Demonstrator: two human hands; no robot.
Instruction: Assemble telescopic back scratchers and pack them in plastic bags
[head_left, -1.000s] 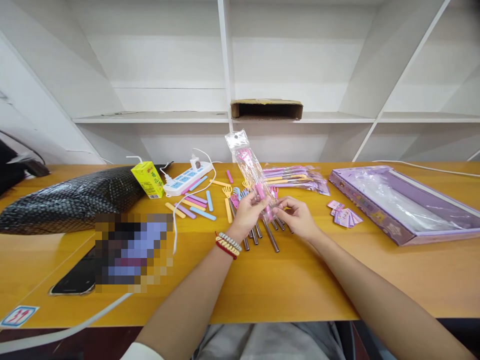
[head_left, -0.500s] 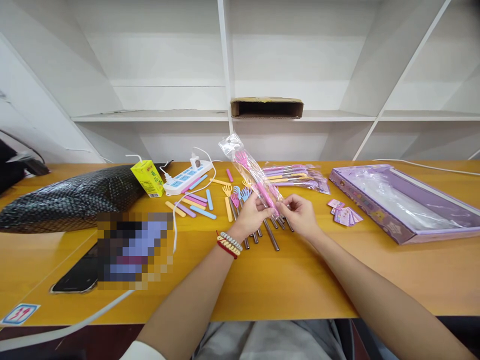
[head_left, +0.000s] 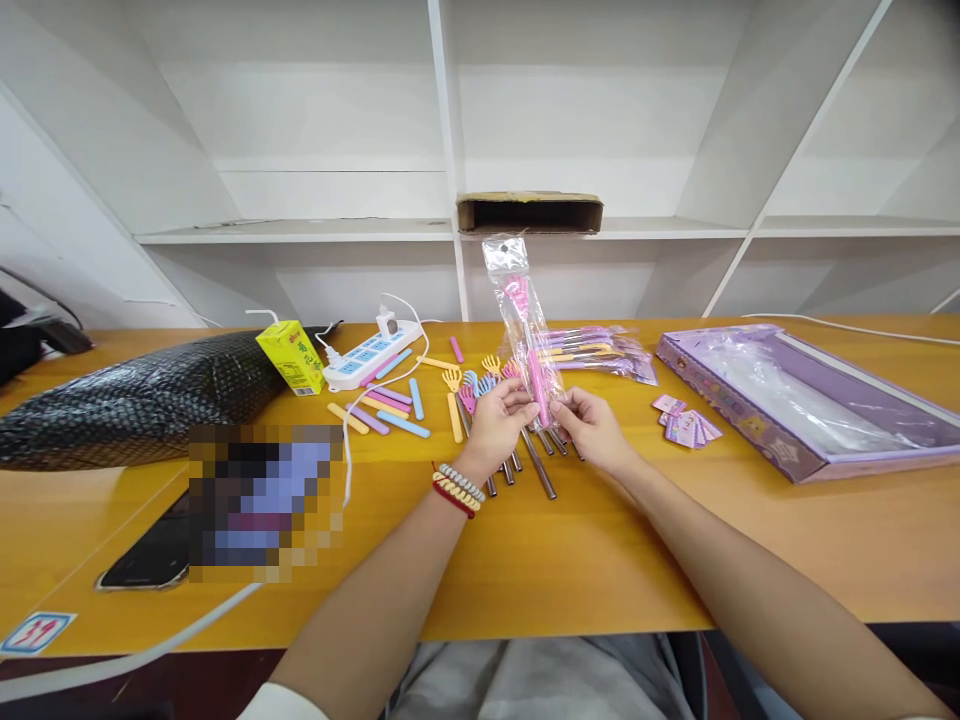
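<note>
Between my hands a pink back scratcher [head_left: 537, 385] stands nearly upright inside a clear plastic bag [head_left: 510, 262]. My left hand [head_left: 501, 425] pinches the lower left side of the bag around the handle. On the right edge, near the bottom, my right hand [head_left: 591, 425] grips the same bag. Behind and below my hands lie several back scratcher heads with metal rods [head_left: 541, 470], partly hidden by my fingers. Loose coloured handles [head_left: 418, 398] are scattered to the left. Bagged back scratchers [head_left: 600, 350] form a pile behind my right hand.
A purple box [head_left: 795, 465] with clear bags in it sits at the right, near small printed cards [head_left: 686, 425]. A power strip [head_left: 371, 358], a yellow drink carton [head_left: 292, 358], a black package [head_left: 150, 395] and a phone [head_left: 146, 550] occupy the left. Shelves rise behind.
The bagged pink back scratcher has swung from leaning left to nearly upright, its top moving right and up. Both hands still grip its lower end.
</note>
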